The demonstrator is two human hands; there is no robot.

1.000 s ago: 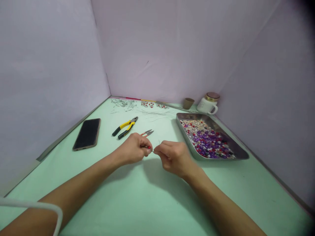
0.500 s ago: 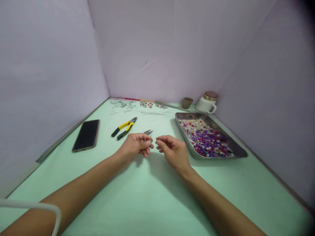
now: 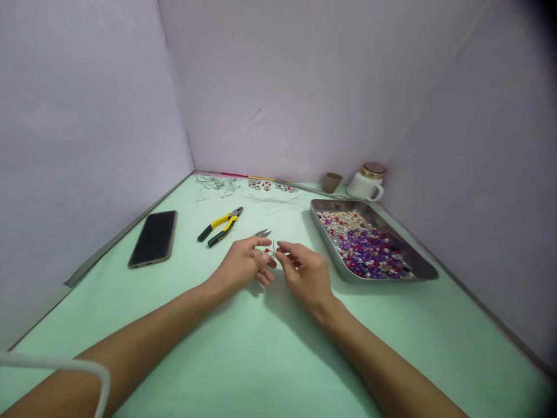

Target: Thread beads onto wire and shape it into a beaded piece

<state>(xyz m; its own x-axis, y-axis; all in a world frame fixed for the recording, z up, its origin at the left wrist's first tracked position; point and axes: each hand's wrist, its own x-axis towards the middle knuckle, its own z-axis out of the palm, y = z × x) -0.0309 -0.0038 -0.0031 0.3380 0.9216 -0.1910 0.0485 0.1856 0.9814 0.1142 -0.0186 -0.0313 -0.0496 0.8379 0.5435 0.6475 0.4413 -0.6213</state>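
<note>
Between the thumb and fingers of my left hand (image 3: 247,262) is a small beaded wire piece (image 3: 267,251) with a red bead and a clear or white bead. A thin wire end (image 3: 274,241) rises from it between the two hands. My right hand (image 3: 306,270) has thumb and index finger pinched at the wire, close to my left fingertips. Just beyond my left hand, the blades of scissors (image 3: 263,233) show; their handles are hidden behind the hand. Pliers (image 3: 221,226) with yellow and black handles lie further left.
A metal tray (image 3: 378,280) of purple, red and pale beads stands on the right. Behind it are a lidded white mug (image 3: 364,186) and a brown cup (image 3: 332,183). A phone (image 3: 154,239) lies left. Wire scraps (image 3: 216,186) and finished-looking beaded pieces (image 3: 266,185) lie along the back.
My left hand has shifted slightly right and its fingers have spread a little. The beaded piece has moved right with it, and its wire end now stands up at my right fingertips.
</note>
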